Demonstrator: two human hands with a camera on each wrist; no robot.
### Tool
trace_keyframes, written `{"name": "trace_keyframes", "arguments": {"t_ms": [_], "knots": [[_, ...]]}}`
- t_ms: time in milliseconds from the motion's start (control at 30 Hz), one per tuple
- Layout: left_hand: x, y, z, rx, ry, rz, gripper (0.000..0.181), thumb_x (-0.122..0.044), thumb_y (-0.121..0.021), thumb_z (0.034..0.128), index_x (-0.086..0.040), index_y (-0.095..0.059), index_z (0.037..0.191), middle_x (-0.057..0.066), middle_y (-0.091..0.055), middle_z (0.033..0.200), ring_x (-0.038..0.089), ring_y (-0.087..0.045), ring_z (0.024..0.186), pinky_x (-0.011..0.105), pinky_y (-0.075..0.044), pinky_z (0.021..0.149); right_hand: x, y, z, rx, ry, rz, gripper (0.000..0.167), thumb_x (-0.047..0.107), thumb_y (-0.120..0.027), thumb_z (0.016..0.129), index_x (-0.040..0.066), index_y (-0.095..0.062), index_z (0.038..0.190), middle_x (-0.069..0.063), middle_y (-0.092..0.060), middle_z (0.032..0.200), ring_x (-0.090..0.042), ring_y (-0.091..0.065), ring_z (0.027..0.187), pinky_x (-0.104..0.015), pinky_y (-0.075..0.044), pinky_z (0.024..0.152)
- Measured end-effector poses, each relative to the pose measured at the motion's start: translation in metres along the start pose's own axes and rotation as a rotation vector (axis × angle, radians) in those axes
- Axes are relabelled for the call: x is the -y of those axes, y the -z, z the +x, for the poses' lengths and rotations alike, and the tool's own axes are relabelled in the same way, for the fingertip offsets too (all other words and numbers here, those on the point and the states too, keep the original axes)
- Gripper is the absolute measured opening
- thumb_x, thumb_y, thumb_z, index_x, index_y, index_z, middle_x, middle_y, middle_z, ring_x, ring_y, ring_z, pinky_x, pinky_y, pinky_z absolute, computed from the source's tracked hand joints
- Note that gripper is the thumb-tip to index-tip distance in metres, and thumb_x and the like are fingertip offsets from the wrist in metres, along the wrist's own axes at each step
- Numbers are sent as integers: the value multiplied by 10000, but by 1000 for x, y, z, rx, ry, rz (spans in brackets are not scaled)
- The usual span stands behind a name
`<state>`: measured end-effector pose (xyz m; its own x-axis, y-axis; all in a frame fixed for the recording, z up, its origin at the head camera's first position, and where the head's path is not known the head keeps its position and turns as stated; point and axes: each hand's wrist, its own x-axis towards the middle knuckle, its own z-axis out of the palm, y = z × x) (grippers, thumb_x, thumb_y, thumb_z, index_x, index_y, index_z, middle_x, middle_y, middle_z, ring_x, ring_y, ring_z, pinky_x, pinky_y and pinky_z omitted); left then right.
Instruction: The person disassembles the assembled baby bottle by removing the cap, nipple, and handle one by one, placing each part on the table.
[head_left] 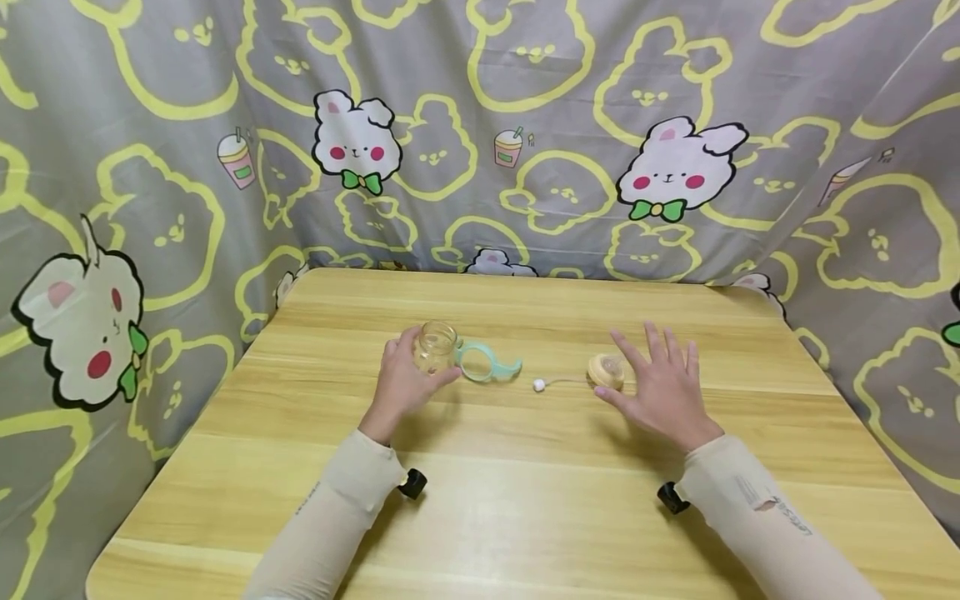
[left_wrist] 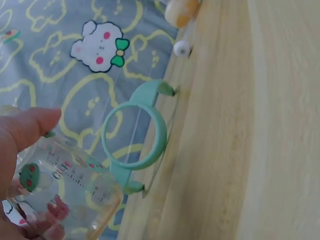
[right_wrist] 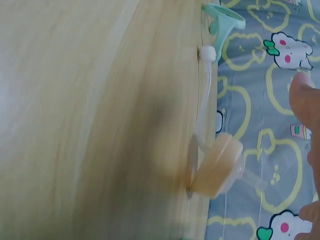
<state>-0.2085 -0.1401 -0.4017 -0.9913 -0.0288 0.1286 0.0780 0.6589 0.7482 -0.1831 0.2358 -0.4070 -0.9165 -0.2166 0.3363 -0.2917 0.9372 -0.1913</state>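
Note:
My left hand (head_left: 403, 377) holds a clear baby bottle (head_left: 437, 353) by its side. The bottle has no lid on and carries cartoon prints and a measuring scale, plain in the left wrist view. Right beside it lies a mint-green handle ring (left_wrist: 161, 135) with two curved grips. My right hand (head_left: 666, 392) is spread over the table, its thumb close to a yellowish bottle cap (head_left: 604, 372); whether they touch I cannot tell. From the cap's underside a thin straw (right_wrist: 205, 100) runs left to a white weighted ball (head_left: 538, 385). A clear spout (right_wrist: 254, 178) sticks out of the cap's other side.
All of it rests on a wood-grain table (head_left: 517, 508). A grey curtain (head_left: 450, 50) with yellow outlines and white cartoon heads hangs behind the table and along both sides. Each sleeve has a small black wrist piece (head_left: 412, 483).

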Motion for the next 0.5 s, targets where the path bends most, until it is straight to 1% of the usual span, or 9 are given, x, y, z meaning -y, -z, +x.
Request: {"name": "trace_keyframes", "arguments": {"t_ms": [133, 267, 367, 500], "knots": [[3, 1, 3, 2, 18, 14, 961, -413, -848, 699, -99, -346, 1456, 192, -452, 1252, 356, -485, 1088, 529, -420, 900, -10, 2, -6, 4, -46, 11, 852, 640, -601, 830, 237, -310, 1522, -299, -164, 1532, -579, -145, 1353, -704, 61, 1038], [8, 1, 4, 6, 4, 33, 934, -386, -859, 696, -48, -374, 1419, 195, -505, 1276, 376, -479, 1167, 552, -390, 957, -17, 5, -11, 11, -85, 20, 851, 615, -602, 844, 246, -271, 1536, -306, -145, 1535, -582, -133, 1352, -705, 79, 1032], [12, 1, 4, 10, -1, 34, 895, -362, -867, 693, -38, -402, 1386, 181, -540, 1263, 368, -490, 1174, 538, -390, 964, -21, 9, -14, 9, -105, 21, 841, 600, -599, 854, 254, -255, 1540, -311, -139, 1532, -580, -121, 1355, -710, 79, 1027], [17, 1, 4, 7, 10, 24, 879, -361, -867, 695, -48, -407, 1375, 169, -551, 1242, 356, -506, 1156, 521, -399, 958, -27, 13, -18, -7, -122, 19, 836, 607, -588, 858, 254, -255, 1539, -315, -137, 1529, -568, -132, 1356, -725, 66, 1018]]}}
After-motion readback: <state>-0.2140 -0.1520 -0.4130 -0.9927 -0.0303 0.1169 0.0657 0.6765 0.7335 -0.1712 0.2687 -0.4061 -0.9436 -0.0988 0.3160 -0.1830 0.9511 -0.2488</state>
